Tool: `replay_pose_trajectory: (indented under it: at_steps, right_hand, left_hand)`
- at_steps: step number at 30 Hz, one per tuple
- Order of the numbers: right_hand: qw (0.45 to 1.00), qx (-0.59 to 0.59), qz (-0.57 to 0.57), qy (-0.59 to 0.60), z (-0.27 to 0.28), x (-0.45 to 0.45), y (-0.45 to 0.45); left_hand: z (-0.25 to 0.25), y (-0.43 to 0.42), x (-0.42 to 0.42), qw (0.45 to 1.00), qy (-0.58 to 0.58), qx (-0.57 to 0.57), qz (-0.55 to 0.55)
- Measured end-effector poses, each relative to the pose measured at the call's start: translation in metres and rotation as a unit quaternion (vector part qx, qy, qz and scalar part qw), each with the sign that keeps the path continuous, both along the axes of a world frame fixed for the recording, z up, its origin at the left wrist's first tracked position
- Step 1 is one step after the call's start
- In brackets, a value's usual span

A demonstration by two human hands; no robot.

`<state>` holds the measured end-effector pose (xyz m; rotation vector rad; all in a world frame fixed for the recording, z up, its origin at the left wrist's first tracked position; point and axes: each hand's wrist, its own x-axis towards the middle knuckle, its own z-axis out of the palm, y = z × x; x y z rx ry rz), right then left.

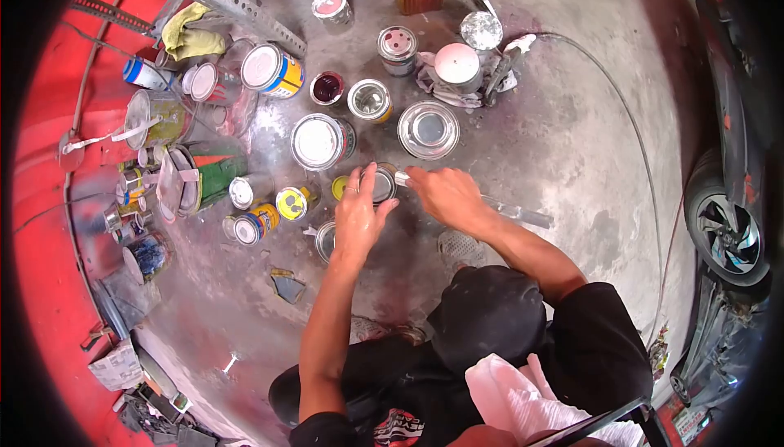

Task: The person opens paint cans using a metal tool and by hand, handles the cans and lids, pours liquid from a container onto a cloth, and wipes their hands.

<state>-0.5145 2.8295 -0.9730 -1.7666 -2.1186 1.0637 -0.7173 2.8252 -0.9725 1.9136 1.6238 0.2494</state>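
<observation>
My left hand (359, 218) has its fingers and thumb around the rim of a small metal can (380, 186) on the floor. My right hand (447, 197) is closed on a long flat metal strip (525, 213). One end of the strip meets the can's rim; the other sticks out past my right wrist. My fingers hide part of the can's top. Beside my left hand are a small yellow-topped container (339, 188) and another metal can (326, 240), partly covered by my wrist. A larger lidded can (429, 130) stands just beyond my hands.
Several paint cans surround the work area, including a white-lidded can (317, 141), an open silver can (370, 100) and a dark red cup (327, 87). A metal rack post (220, 2) stands upper left. A hose (625, 104) crosses the floor near a car wheel (725, 230).
</observation>
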Motion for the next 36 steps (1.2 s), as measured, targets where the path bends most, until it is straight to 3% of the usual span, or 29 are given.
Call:
replay_pose_trajectory:
  at_steps: [5, 10, 14, 17, 19, 20, 22, 25, 28, 30, 32, 36]
  right_hand:
    - [0.998, 0.011, 0.045, -0.038, 0.001, -0.007, 0.007]
    - [0.974, 0.062, 0.115, -0.187, 0.013, -0.028, 0.006]
    - [0.972, 0.042, 0.150, -0.178, 0.016, -0.031, 0.021]
    - [0.985, -0.041, 0.124, -0.109, 0.020, -0.016, 0.032]
    - [0.997, -0.078, -0.012, 0.018, -0.015, -0.017, 0.017]
    - [0.997, -0.079, -0.009, 0.017, -0.028, -0.018, 0.011]
    - [0.972, -0.169, -0.078, 0.146, -0.039, -0.020, 0.004]
    - [0.951, -0.250, -0.074, 0.169, -0.049, -0.019, 0.005]
    - [0.957, -0.197, -0.075, 0.201, -0.042, -0.017, -0.001]
    - [0.963, -0.194, -0.076, 0.172, -0.029, -0.005, 0.001]
    - [0.967, -0.196, -0.073, 0.144, -0.009, 0.009, 0.003]
    - [0.970, -0.174, -0.102, 0.137, 0.017, 0.030, 0.009]
  left_hand:
    - [-0.001, -0.003, 0.001, 1.000, -0.023, -0.009, 0.017]
    - [-0.017, -0.010, 0.004, 0.998, -0.062, 0.016, 0.026]
    - [-0.020, -0.013, 0.002, 0.997, -0.059, 0.022, 0.039]
    - [-0.020, -0.009, 0.003, 0.997, -0.069, 0.016, 0.041]
    - [-0.020, -0.011, 0.001, 0.996, -0.075, 0.009, 0.041]
    - [-0.018, -0.009, 0.001, 0.996, -0.080, 0.003, 0.040]
    - [-0.016, -0.008, 0.000, 0.996, -0.085, 0.000, 0.038]
    - [-0.015, -0.010, -0.005, 0.996, -0.090, -0.004, 0.016]
    - [-0.015, -0.008, -0.004, 0.995, -0.094, 0.000, 0.043]
    - [-0.017, -0.004, -0.019, 0.980, -0.187, -0.061, 0.040]
    - [-0.024, -0.002, -0.037, 0.899, -0.348, -0.234, 0.126]
    - [-0.016, 0.004, -0.053, 0.835, -0.483, -0.230, 0.130]
